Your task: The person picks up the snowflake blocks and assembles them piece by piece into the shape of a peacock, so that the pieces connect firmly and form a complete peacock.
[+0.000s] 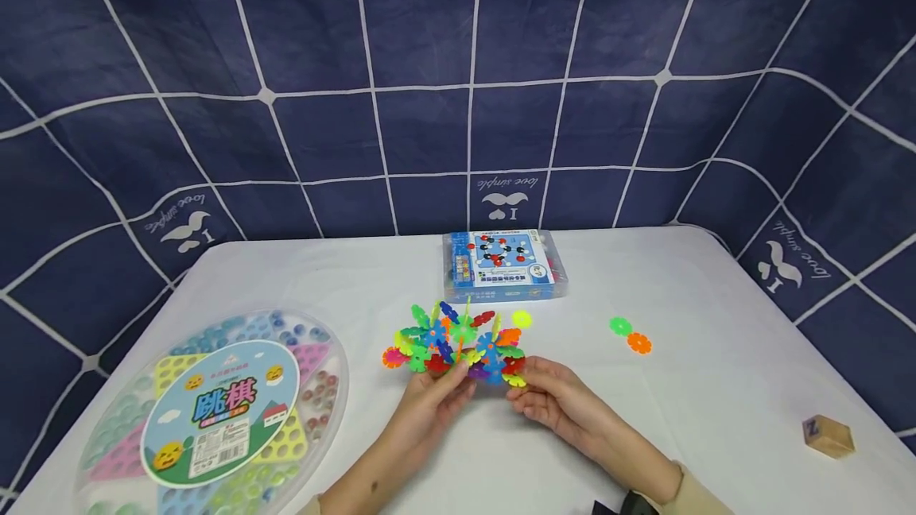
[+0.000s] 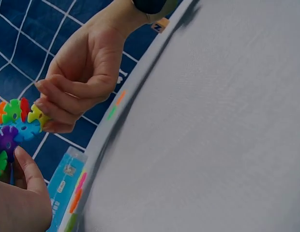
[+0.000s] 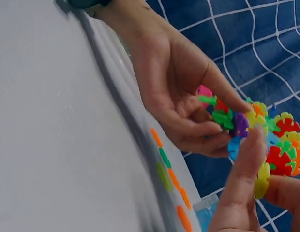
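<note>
A cluster of interlocked flower-shaped plastic discs (image 1: 439,338), in many bright colours, is held up in front of the body between both hands. My left hand (image 1: 433,410) grips it from below, with the thumb at its near side. At the cluster's right end, my right hand (image 1: 561,402) pinches a yellow disc (image 1: 514,381) between thumb and fingers. The right wrist view shows the right thumb (image 3: 250,166) in front of the yellow and red discs. In the left wrist view, the yellow disc (image 2: 37,116) touches the right fingertips beside a blue disc (image 2: 25,130).
Loose yellow (image 1: 522,319), green (image 1: 620,327) and orange discs (image 1: 639,343) lie on the white table (image 1: 687,420). Behind the cluster is a clear-lidded molecule-model box (image 1: 504,265). A round Chinese checkers set (image 1: 222,412) takes up the left side; a wooden letter block (image 1: 828,436) sits far right.
</note>
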The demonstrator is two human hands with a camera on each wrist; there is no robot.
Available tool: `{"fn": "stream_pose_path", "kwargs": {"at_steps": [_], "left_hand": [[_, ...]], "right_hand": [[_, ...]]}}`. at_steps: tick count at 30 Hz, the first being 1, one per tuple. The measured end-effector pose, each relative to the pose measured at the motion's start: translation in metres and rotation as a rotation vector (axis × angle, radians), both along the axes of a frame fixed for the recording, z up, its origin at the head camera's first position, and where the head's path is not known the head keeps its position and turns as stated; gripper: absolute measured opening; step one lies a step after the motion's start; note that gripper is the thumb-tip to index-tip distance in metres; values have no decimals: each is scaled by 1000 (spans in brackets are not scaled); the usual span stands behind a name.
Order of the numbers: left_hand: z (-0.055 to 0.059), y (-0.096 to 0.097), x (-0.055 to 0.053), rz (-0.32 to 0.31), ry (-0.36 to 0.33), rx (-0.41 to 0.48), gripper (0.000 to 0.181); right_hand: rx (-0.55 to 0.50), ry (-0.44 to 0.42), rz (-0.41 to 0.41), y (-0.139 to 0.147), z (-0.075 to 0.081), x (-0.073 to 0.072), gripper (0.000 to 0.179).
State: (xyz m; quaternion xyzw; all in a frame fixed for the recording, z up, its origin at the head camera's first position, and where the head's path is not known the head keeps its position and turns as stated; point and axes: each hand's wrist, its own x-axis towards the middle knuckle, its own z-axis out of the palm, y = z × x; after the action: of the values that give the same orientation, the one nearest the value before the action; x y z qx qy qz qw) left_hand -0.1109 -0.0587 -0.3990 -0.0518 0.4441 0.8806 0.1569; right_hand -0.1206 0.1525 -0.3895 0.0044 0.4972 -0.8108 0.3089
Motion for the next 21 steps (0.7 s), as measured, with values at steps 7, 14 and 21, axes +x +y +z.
{"fn": "stream_pose_path", "kwargs": {"at_steps": [7,14,21], "left_hand": [[1,-8,16,-13,-74,8,31],[-5,6,36,-90,-148,10,33],[-11,21,41,-138,-170,12,25]], "right_hand": [[388,364,178,20,4,-8,32],[585,467,63,53,11,-16,35],[610,467,33,62,13,-21,35]]}}
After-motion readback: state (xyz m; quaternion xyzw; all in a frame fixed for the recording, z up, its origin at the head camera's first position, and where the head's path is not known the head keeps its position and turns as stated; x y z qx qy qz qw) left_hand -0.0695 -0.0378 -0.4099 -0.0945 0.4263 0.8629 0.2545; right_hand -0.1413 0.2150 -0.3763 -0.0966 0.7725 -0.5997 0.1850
